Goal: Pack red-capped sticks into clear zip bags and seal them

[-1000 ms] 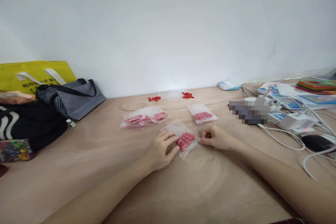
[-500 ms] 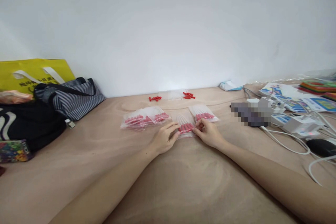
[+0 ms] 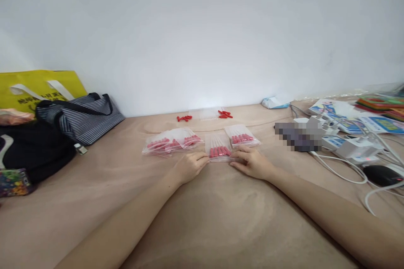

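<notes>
In front of me lies a clear zip bag point(image 3: 218, 157), its zip edge toward me. Inside are several slim clear tubes with red ends point(image 3: 220, 151). My left hand point(image 3: 188, 167) has its fingers pressed together on the bag's near left corner. At the near right corner, my right hand point(image 3: 252, 163) has thumb and fingers apart, their tips close to the edge. Another filled bag point(image 3: 242, 135) lies just beyond the right hand. To the left, several similar bags point(image 3: 172, 141) overlap in a pile.
Loose red pieces point(image 3: 184, 118) and more red pieces point(image 3: 225, 114) flank clear tubes point(image 3: 208, 114) by the wall. A striped bag point(image 3: 83, 119) and black bag point(image 3: 34, 151) stand left. At right are a pixelated phone point(image 3: 293, 136), white chargers point(image 3: 358, 149), cables and a black mouse point(image 3: 381, 175).
My left fingers have moved from the red ends down to the bag's near left corner and closed. My right hand has slid slightly toward the near right corner, its fingers spreading.
</notes>
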### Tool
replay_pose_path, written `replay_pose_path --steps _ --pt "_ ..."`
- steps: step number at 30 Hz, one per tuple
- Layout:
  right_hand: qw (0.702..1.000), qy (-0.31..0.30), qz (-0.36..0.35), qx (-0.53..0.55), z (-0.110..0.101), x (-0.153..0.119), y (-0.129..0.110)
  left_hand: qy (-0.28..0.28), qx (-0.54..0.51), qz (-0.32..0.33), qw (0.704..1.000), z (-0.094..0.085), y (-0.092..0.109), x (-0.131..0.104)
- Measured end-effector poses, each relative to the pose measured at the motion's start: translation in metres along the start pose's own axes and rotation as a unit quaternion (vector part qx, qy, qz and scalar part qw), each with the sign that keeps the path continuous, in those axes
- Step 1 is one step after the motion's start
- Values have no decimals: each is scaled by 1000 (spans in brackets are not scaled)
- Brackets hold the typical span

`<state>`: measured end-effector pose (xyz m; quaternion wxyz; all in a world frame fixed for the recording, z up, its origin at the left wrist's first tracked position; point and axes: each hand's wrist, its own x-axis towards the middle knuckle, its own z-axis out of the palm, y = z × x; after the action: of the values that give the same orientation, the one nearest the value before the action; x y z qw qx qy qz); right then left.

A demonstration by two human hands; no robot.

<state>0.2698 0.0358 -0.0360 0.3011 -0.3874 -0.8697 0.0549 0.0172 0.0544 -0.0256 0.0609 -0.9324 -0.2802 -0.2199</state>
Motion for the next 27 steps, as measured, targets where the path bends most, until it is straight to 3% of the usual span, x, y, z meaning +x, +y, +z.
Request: replay_pose_path --steps 4,8,13,21,27 --pt "994 -2 -29 -105 1 1 -2 -7 42 14 999 -6 1 5" --pt "979 7 -39 -198 3 7 -1 13 29 -23 999 -10 1 4" --pt "974 2 -61 -218 6 14 4 40 3 -29 999 -8 -3 3" --pt "965 46 -102 -235 7 14 5 122 25 44 991 -3 -7 2" --pt "931 104 -202 -286 6 15 8 171 90 113 975 -3 -9 1"
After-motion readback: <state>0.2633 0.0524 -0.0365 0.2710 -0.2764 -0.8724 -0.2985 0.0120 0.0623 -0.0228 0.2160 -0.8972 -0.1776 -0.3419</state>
